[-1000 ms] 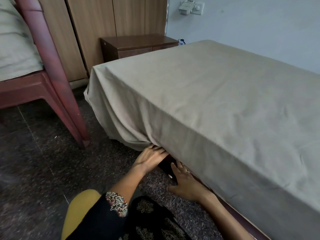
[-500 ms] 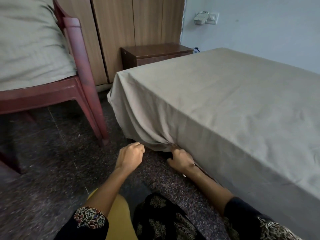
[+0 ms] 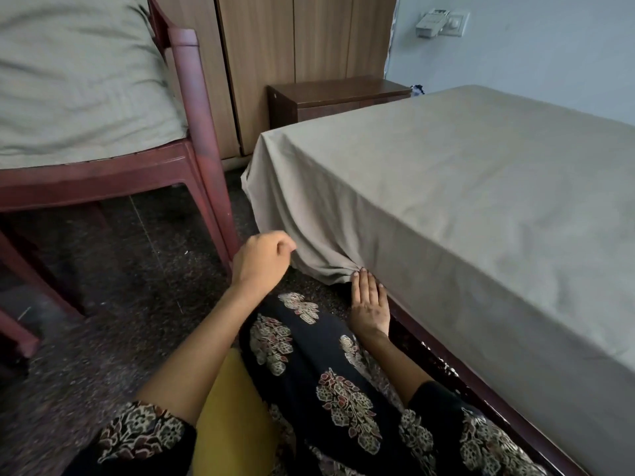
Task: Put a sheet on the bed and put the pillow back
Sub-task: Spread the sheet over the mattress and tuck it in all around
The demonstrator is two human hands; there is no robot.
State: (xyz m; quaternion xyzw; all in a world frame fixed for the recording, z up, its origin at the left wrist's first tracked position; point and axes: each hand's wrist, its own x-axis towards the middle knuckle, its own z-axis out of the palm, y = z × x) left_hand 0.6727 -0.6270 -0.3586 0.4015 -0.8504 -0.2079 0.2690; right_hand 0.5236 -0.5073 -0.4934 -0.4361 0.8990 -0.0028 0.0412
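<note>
The bed (image 3: 443, 376) runs out of frame at 3 o'clock, so its far end is cut off, and only a dark strip of its frame shows below the cloth along the near side. The pillow (image 3: 68, 80) at 10 o'clock is cropped by the top and left edges; it lies on the seat of a reddish-brown chair (image 3: 192, 108), whose legs are partly cut off at 9 o'clock. The fingertips of the left hand (image 3: 263, 262) curl inward out of view, so whether they pinch anything cannot be told; the hand looks loosely closed, hovering just beside the hanging corner of the sheet (image 3: 446, 187). The right hand (image 3: 369, 305) lies flat, fingers together and extended, touching the gathered bunch of sheet at the bed's lower edge, gripping nothing visible. The floor (image 3: 113, 255) is dark speckled stone. Wooden wardrobe doors (image 3: 292, 42) fill 12 o'clock, with a low brown bedside cabinet (image 3: 330, 97) in front of them and just beside the bed's corner. A pale wall (image 3: 549, 56) stands at 1 o'clock, bearing a switch plate (image 3: 443, 20) with a white plug-in device whose details are too small to read. The beige sheet covers the mattress top smoothly, its long axis running from about 10 o'clock toward 4 o'clock, and drapes in folds at the near corner at the centre of view. Patterned black clothing (image 3: 330, 389) and a mustard garment fill 6 o'clock.
</note>
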